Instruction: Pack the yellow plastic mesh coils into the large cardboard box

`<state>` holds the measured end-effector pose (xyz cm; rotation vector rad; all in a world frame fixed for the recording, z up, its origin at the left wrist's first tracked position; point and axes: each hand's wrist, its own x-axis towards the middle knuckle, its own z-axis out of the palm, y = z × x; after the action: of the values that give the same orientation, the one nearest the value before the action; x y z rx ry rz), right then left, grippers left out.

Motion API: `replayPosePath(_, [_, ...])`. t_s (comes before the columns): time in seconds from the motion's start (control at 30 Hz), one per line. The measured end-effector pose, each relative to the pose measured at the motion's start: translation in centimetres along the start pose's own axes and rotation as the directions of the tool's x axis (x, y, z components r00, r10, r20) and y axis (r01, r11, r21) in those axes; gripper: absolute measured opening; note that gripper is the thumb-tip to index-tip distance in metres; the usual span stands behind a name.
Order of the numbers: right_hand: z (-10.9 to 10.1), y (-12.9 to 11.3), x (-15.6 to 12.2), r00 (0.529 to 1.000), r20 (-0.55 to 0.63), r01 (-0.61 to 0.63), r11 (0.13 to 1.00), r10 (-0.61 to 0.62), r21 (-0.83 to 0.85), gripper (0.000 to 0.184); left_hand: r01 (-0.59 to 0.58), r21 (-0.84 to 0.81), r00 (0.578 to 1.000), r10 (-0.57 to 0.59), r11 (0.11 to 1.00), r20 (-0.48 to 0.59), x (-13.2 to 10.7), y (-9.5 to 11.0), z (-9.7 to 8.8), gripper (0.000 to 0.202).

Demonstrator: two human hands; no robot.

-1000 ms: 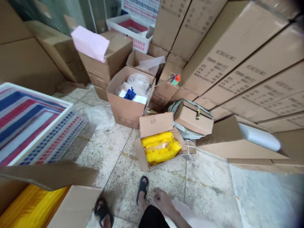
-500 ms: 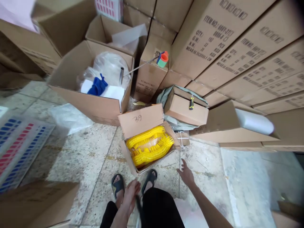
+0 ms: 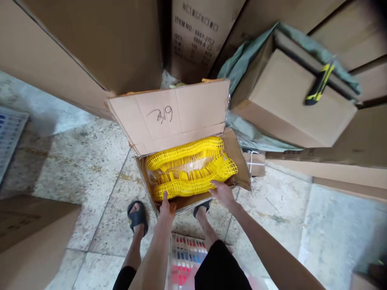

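Observation:
An open cardboard box (image 3: 187, 206) on the floor holds two long rows of nested yellow plastic openwork pieces, a far row (image 3: 186, 153) and a near row (image 3: 193, 187). Clear plastic film (image 3: 193, 165) shows between the rows. My left hand (image 3: 167, 208) is at the box's near edge, fingers apart, one fingertip against the left end of the near row. Toward that row's right part reaches my right hand (image 3: 223, 193), its fingers spread at the yellow pieces. Neither hand has closed on anything that I can see; some fingertips are hidden.
The box's raised flap (image 3: 172, 114) bears handwriting. A yellow-and-black utility knife (image 3: 319, 84) lies on a closed carton (image 3: 302, 96) at the right. Large cartons (image 3: 205, 36) stand behind. A plastic basket (image 3: 184, 253) is between my legs, another (image 3: 12, 133) at the left.
Both hands have moved forward from over the floor to the near row of yellow pieces. The view has come closer and lower over the box.

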<state>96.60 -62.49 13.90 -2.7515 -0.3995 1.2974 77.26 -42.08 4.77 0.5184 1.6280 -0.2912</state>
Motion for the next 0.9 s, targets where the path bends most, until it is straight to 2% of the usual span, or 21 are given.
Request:
replayPosePath(0.07, [1.9, -1.4, 0.7, 0.996, 0.088, 0.039, 0.997, -0.033, -0.061, 0.049, 0.057, -0.078, 0.996, -0.062, 0.995, -0.062, 0.9, -0.1, 0.9, 0.08])
replayPosePath(0.17, [3.8, -2.9, 1.5, 0.984, 0.167, -0.05, 0.994, 0.065, -0.094, 0.048, 0.058, -0.157, 0.993, -0.073, 0.986, -0.092, 1.6, 0.2, 2.1, 0.085])
replayPosePath(0.27, [4.7, -2.9, 2.1, 0.99, 0.117, -0.051, 0.983, 0.072, -0.174, 0.046, 0.032, -0.197, 0.989, -0.059, 0.98, -0.135, 2.1, 0.6, 3.1, 0.088])
replayPosePath(0.4, [5.1, -2.0, 2.7, 0.994, 0.103, -0.017, 0.969, 0.044, -0.247, 0.056, 0.018, -0.214, 0.982, -0.057, 0.977, -0.178, 2.5, 0.7, 3.9, 0.09])
replayPosePath(0.6, [5.6, -2.5, 3.7, 0.973, 0.147, -0.146, 0.97, 0.176, -0.196, 0.058, -0.001, -0.219, 0.99, -0.029, 0.976, -0.135, 2.6, 1.0, 3.7, 0.089])
replayPosePath(0.77, [6.0, -2.7, 3.3, 0.965, 0.078, -0.238, 0.961, 0.251, -0.143, 0.053, -0.003, -0.255, 0.989, -0.035, 0.967, -0.142, 2.1, 1.6, 3.6, 0.082])
replayPosePath(0.9, [6.0, -1.6, 2.9, 0.965, -0.001, -0.26, 0.961, 0.261, -0.089, 0.042, 0.013, -0.304, 0.981, -0.072, 0.952, -0.181, 2.0, 1.8, 3.8, 0.084])
